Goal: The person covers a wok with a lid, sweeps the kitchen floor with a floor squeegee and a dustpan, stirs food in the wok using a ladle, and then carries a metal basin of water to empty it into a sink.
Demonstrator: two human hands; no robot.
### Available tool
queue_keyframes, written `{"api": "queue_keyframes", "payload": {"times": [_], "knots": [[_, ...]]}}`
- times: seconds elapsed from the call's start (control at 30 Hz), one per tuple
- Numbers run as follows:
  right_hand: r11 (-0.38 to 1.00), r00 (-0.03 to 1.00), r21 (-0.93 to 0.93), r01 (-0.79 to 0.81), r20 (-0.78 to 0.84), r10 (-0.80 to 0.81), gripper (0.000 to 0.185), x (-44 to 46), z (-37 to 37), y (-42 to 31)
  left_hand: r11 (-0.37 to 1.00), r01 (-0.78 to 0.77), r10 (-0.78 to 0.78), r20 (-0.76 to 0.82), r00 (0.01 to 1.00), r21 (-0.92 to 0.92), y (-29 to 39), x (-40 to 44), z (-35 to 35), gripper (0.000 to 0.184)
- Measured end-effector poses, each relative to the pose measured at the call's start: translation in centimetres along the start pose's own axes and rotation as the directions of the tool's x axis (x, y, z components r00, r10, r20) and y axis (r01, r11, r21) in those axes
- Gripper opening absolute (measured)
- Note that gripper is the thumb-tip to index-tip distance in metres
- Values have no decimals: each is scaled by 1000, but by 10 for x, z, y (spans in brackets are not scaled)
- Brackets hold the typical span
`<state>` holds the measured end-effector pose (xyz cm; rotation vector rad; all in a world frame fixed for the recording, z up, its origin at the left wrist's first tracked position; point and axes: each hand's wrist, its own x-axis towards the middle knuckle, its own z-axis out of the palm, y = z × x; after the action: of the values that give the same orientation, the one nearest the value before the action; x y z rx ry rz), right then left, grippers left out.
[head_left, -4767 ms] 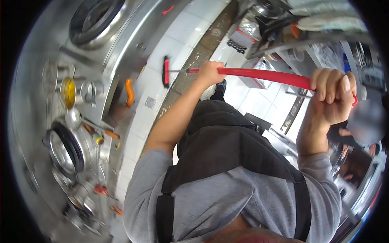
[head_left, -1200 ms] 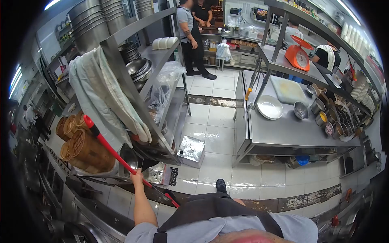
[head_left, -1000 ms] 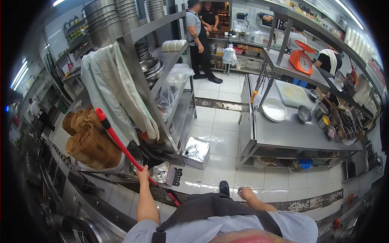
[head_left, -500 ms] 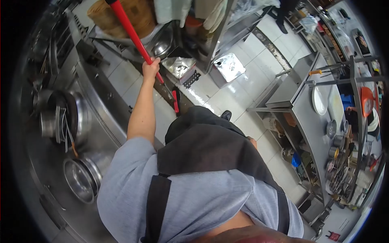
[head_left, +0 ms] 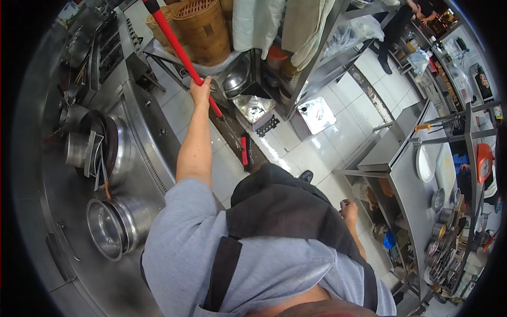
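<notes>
With the left hand [head_left: 200, 91] clamped on the red pole [head_left: 176, 45] and the right hand [head_left: 348, 210] apart, its grip unclear, keep the pole clear of the bamboo steamers [head_left: 203, 31] behind.

L arm [head_left: 195, 145] extended approx. straight, fwd-left of apron [head_left: 280, 208]; L hand [head_left: 200, 91] in closed grip. R arm [head_left: 359, 240] low, R hand [head_left: 348, 210] just right of apron, fingers bent.

We identify the pole [head_left: 179, 50] by red with a black band [head_left: 151, 6], the brush head [head_left: 244, 150] by red and black, the shirt [head_left: 185, 227] by plain grey, the steamer baskets [head_left: 203, 31] by tan.
</notes>
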<state>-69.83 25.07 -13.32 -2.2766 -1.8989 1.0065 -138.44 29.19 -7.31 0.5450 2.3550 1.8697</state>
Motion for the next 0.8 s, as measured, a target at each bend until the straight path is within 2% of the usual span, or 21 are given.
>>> {"api": "queue_keyframes", "payload": {"times": [0.03,0.07,0.1,0.13,0.17,0.23,0.27,0.3,0.33,0.37,0.4,0.43,0.5,0.53,0.57,0.63,0.67,0.7,0.73,0.77,0.8], "knots": [[999,1000,-31,-17,5,17,22,4,-2,1,992,90,-84,66,994,-84,22,-11,0,21],[984,982,-54,167,-84,-171,23,-7,-16,-31,990,137,-127,178,976,-43,32,-21,4,20],[954,942,-70,292,-149,-299,22,9,-18,-41,996,75,-60,275,960,-45,28,-33,15,20],[919,912,47,391,-151,-381,21,8,-40,-83,990,-130,105,344,933,51,3,-41,32,25],[846,866,194,496,-190,-463,22,-8,-73,-143,967,-231,152,478,865,110,26,-70,38,31],[673,782,400,622,-341,-521,29,-26,-122,-233,969,-222,103,640,761,108,56,-130,57,31],[494,695,494,715,-435,-572,44,-35,-142,-266,981,-194,111,734,670,29,65,-156,68,29],[307,528,453,837,-524,-668,53,-38,-165,-293,981,-192,92,812,576,25,78,-180,73,27],[75,386,454,888,-646,-659,59,-35,-179,-317,974,-212,170,869,464,-78,72,-202,83,28],[-61,375,530,846,-672,-638,63,-42,-199,-340,959,-216,251,904,345,-184,63,-221,93,29],[-141,314,499,855,-715,-624,66,-44,-210,-351,963,-209,222,942,252,-171,62,-238,98,30],[-169,352,563,809,-695,-627,66,-54,-215,-362,966,-204,192,969,158,-158,61,-253,100,32],[-213,498,699,682,-658,-566,50,-37,-226,-337,944,-226,271,956,113,-241,50,-265,102,35],[-233,433,756,612,-567,-701,38,-33,-227,-331,946,-158,298,952,76,-283,46,-260,102,35],[-235,346,810,538,-467,-814,29,-31,-225,-328,973,-29,231,973,-8,-231,49,-244,100,37],[-262,472,756,600,-599,-647,21,-33,-216,-330,938,242,227,968,108,-247,-1,-221,106,42],[-250,498,757,604,-603,-623,21,-29,-216,-322,932,294,188,976,111,-213,-40,-207,116,47],[-242,521,757,607,-609,-598,22,-22,-218,-314,953,290,32,981,190,-87,-77,-191,125,37],[-232,535,760,607,-607,-587,22,-20,-218,-312,970,142,-231,933,276,198,-103,-172,133,25],[-219,550,763,608,-604,-577,23,-18,-219,-311,962,-106,-166,850,499,250,-137,-158,140,22],[-207,551,766,609,-596,-584,23,-17,-220,-310,912,-128,-252,780,573,389,-169,-141,148,20]]}}
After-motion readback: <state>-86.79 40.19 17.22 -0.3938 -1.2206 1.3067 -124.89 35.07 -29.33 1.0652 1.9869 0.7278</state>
